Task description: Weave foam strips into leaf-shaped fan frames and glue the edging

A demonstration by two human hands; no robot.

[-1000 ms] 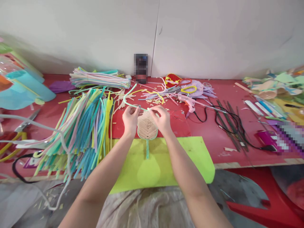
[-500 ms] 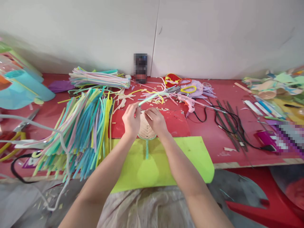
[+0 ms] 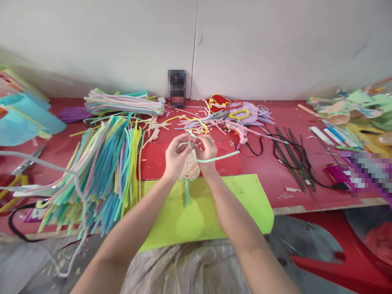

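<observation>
A pale mint pipe cleaner [image 3: 220, 158] is pinched between both hands above the red mat, and its loose end curves out to the right under my right hand. My left hand [image 3: 177, 156] has thumb and fingers closed on it at the left. Close beside, my right hand [image 3: 206, 148] grips the same strand with its fingertips. Below them lies a leaf shape [image 3: 190, 168] of beige pipe cleaners with a mint edge and a mint stem [image 3: 187, 192]. My hands hide the leaf's upper part.
Lime green sheet [image 3: 226, 208] along the front edge. Left: a heap of pipe cleaners [image 3: 107, 163] and scissors [image 3: 26, 165]. Behind: yellow-handled scissors [image 3: 239, 114] and scraps. Right: a pink glue gun [image 3: 241, 132] and black cable [image 3: 275, 157]. A phone-like object [image 3: 177, 90] stands by the wall.
The pipe cleaner pointed up and right from my left hand; now its loose end sweeps right below my right hand. Both hands have come closer together, and the view has shifted slightly.
</observation>
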